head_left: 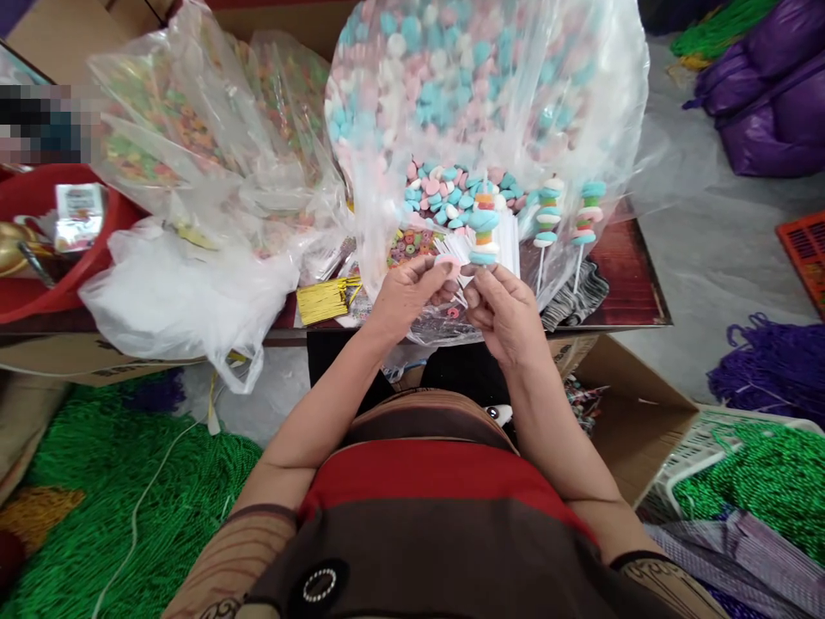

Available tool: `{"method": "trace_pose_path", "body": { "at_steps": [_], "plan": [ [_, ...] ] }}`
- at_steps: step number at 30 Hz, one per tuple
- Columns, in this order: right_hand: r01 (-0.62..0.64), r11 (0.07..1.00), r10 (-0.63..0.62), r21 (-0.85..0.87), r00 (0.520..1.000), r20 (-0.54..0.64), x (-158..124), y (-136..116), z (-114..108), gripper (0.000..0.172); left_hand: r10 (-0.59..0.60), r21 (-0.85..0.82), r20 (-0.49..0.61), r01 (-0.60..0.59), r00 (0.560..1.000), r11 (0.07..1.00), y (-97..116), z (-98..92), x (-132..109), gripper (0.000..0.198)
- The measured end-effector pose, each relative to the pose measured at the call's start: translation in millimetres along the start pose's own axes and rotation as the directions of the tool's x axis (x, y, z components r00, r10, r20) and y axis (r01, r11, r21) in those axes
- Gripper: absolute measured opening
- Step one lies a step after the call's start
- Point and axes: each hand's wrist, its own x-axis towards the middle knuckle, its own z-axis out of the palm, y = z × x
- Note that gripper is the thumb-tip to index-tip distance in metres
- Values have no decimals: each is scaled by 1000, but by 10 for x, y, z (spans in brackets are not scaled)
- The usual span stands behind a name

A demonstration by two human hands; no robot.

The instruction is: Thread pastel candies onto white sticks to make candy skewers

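Note:
My left hand (407,297) pinches a pink candy piece (449,265) at its fingertips. My right hand (506,311) is closed on a white stick that carries a candy skewer (483,225) of blue, orange and pink pieces, held upright. Both hands meet over the front of a dark table (622,266). Behind them lies a large clear bag of pink, blue and white candies (451,94). Two finished skewers (567,215) lean inside the bag's right side. Loose ring candies (412,245) lie just left of the held skewer.
Clear bags of coloured ring candies (180,112) stand at the back left, beside a red basin (45,249). Gold twist ties (326,299) lie near the table's front. Green beads (116,490) cover the floor left, purple beads (773,365) right, and a cardboard box (644,413) sits below.

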Motion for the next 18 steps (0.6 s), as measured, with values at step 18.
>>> {"method": "trace_pose_path", "body": {
  "at_steps": [18],
  "plan": [
    [24, 874, 23, -486, 996, 89, -478, 81, -271, 37, 5, -203, -60, -17, 998, 979, -137, -127, 131, 28]
  ]
}}
